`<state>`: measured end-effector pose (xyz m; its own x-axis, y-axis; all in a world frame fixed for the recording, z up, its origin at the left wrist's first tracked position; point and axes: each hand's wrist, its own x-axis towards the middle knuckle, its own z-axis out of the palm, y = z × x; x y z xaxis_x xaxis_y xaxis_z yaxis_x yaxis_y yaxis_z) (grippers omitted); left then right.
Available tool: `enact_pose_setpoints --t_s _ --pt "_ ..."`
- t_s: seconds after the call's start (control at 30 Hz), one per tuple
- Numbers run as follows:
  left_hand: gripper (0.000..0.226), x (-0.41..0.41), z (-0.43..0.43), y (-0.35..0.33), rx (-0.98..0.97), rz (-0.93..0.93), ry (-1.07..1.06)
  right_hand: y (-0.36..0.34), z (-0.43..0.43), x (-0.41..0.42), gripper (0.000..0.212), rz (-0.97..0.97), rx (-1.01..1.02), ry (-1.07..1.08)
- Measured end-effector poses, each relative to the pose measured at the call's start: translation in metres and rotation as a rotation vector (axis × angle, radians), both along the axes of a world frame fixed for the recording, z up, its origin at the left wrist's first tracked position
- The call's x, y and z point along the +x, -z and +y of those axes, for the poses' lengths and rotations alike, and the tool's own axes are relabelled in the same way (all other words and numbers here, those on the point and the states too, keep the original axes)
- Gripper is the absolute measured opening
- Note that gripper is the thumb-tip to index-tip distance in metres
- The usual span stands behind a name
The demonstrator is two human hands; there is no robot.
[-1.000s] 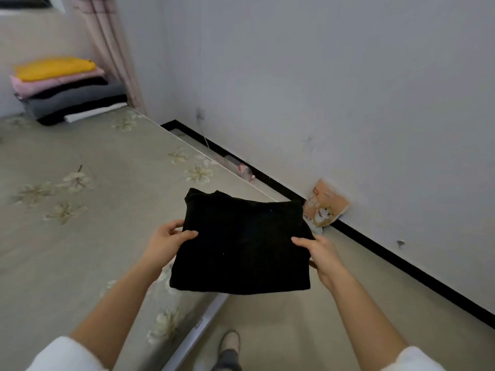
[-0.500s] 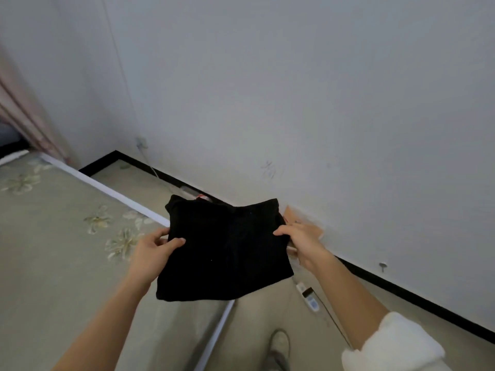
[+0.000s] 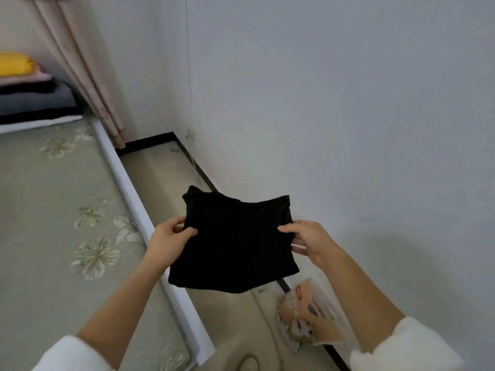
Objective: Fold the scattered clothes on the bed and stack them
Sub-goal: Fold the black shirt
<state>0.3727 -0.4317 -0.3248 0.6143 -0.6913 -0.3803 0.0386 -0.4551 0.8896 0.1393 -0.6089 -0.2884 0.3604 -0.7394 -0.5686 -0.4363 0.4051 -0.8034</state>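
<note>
**Above the bed's right edge: a folded black garment (image 3: 235,245) held in two hands**

At the garment's two side edges the fingers (image 3: 188,232) are closed on cloth. The left hand (image 3: 168,243) pinches the left edge, thumb on top and the other fingers underneath. The right hand (image 3: 308,241) pinches the right edge in the same way. Between them the folded black garment spreads as a rough square in the air, its near edge sagging a little. It hangs above the white right edge of the bed (image 3: 40,210) and the strip of floor (image 3: 166,183) beside it.

White sleeves (image 3: 401,349) cover the near ends of both forearms. Under the right forearm a printed packet (image 3: 302,314) lies on the floor, close to the dark skirting (image 3: 334,354) of the pale wall (image 3: 348,103).

The bed's flowered cover fills the left. At its far end sits a stack of folded clothes (image 3: 32,103), yellow on top, partly cut off by the left border. A pink curtain (image 3: 88,76) hangs just right of the stack.
</note>
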Motion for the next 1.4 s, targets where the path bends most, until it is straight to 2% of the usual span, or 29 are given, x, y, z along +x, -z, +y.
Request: enact_pose_setpoints --t_s 0.23,0.47,0.77,0.97,1.27,1.4 --pt "0.033 0.033 -0.063 0.006 -0.005 -0.045 -0.219 0.018 -0.096 0.084 0.018 -0.002 0.035 -0.182" --pt "0.030 0.113 -0.125 0.007 -0.004 -0.088 -0.374 0.026 -0.171 0.198 0.018 -0.039 0.074 -0.318" --pt "0.034 0.295 -0.199 -0.005 0.011 -0.126 -0.476 0.016 -0.273 0.411 0.024 -0.083 0.035 -0.489" --pt "0.030 0.407 -0.228 -0.021 -0.023 -0.141 -0.627 0.015 -0.312 0.554 0.044 -0.099 0.045 -0.595" --pt "0.030 0.579 -0.254 -0.026 -0.049 -0.105 -0.807 0.010 -0.362 0.769 0.030 -0.111 0.055 -0.817" --pt "0.026 0.643 -0.254 -0.037 -0.104 -0.079 -0.892 0.011 -0.380 0.858 0.040 -0.069 0.052 -0.947"
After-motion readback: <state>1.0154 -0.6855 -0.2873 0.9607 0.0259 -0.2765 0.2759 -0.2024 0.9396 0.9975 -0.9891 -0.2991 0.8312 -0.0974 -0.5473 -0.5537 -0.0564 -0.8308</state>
